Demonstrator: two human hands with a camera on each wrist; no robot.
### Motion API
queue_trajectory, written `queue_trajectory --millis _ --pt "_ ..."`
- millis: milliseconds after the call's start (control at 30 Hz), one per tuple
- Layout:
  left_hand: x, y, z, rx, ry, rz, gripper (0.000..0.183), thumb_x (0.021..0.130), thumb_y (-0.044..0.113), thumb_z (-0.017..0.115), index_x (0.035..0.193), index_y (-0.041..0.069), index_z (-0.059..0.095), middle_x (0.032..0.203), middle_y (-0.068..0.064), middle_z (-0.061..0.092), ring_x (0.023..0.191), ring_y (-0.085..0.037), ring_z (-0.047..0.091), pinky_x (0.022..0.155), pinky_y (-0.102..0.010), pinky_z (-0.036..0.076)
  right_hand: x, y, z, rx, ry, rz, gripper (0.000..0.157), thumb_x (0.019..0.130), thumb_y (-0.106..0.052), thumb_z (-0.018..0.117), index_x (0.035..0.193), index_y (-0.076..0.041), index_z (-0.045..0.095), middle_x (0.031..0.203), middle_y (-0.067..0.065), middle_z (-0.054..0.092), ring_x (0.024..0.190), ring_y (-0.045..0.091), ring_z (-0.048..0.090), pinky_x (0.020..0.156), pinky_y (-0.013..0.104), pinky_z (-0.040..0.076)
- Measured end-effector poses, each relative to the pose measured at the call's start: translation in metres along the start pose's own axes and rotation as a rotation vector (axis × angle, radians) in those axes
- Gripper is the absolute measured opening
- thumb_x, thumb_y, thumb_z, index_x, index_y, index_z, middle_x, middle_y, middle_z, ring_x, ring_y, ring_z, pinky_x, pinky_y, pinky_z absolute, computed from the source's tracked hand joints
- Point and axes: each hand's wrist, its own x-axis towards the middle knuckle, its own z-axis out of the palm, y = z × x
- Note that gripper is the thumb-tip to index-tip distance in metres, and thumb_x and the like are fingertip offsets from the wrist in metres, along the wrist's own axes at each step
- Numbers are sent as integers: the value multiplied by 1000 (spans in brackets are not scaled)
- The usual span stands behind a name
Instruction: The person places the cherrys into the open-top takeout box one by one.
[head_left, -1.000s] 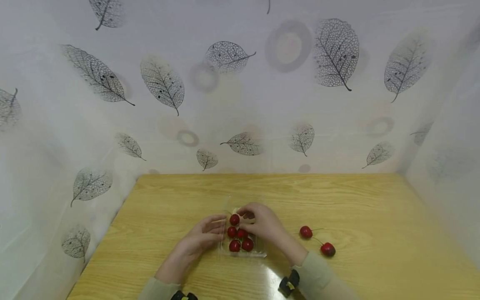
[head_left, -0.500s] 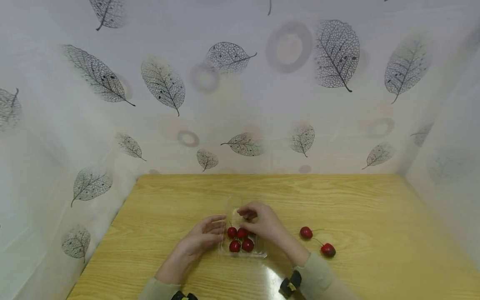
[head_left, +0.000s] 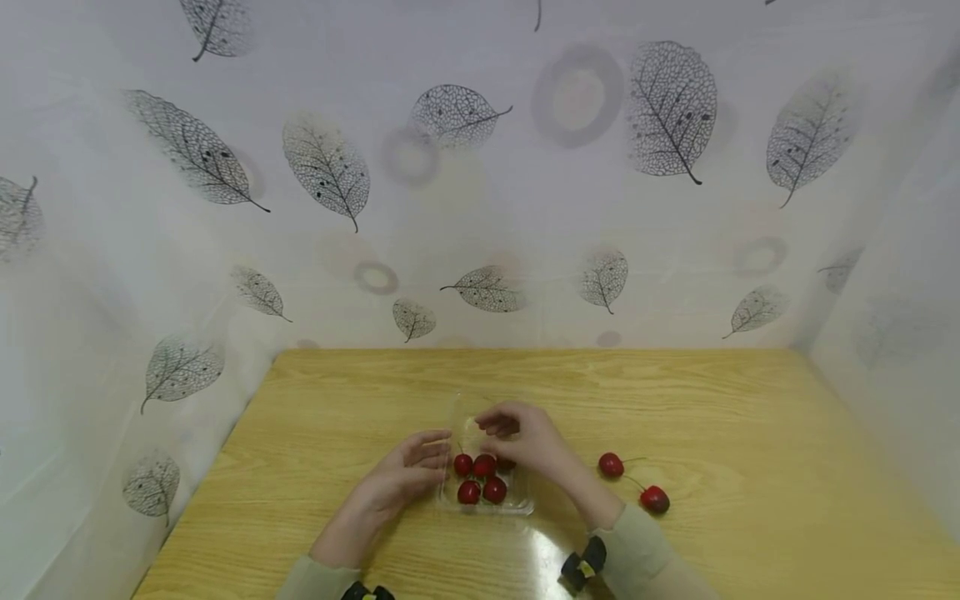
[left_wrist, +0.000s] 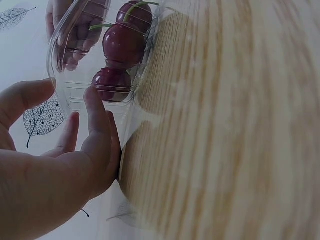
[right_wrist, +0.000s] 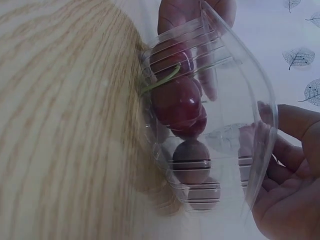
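Note:
A clear plastic box (head_left: 487, 508) with several dark red cherries (head_left: 494, 490) stands on the table. My left hand (head_left: 397, 471) is at its left side, fingers fairly straight. In the left wrist view the thumb tip meets the rim and another fingertip (left_wrist: 92, 95) rests against the box wall. My right hand (head_left: 528, 437) hovers over the right side of the box, fingers loosely bent and partly hiding a cherry (head_left: 506, 464). In the right wrist view, the right thumb (right_wrist: 295, 120) reaches the rim (right_wrist: 271, 95), and no cherry shows between the fingers.
Two cherries with stems lie on the wooden table (head_left: 360, 392) to the right of my right hand: one nearer the hand (head_left: 611, 465) and one farther right (head_left: 655, 499). A pale leaf-print sheet (head_left: 517, 192) encloses the back and sides.
One second ago a cherry showed at the back of the box between my hands; it no longer shows there. My right hand has shifted slightly right, uncovering more cherries, while my left stays put.

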Motion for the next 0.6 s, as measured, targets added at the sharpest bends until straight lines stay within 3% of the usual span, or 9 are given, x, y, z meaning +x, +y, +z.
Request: queue_trajectory --millis 100,267,367,600 --pt "0 0 0 1 -1 0 75 96 1 66 162 -6 31 166 -37 31 148 -39 44 110 -29 52 -1 0 -1 53 19 17 29 89 0 79 117 7 73 111 24 77 96 29 75 88 31 64" --pt "0 1 0 -2 -1 -2 75 96 1 65 162 -6 30 166 -37 31 147 -37 45 109 -28 52 -1 3 -3 142 84 48 27 91 1 78 116 9 73 109 25 77 92 18 73 84 20 60" --pt "1 1 0 -4 0 -3 75 96 1 65 162 -6 31 166 -36 31 146 -35 47 107 -27 52 -2 4 -6 165 108 61 28 91 -1 79 117 8 73 109 24 77 91 13 71 83 19 59" --pt "1 -1 -1 -3 4 -1 74 96 0 66 162 -5 32 166 -36 32 146 -36 47 109 -28 53 -9 7 -18 148 119 43 30 91 -2 78 118 8 73 112 26 77 94 16 72 86 21 60"
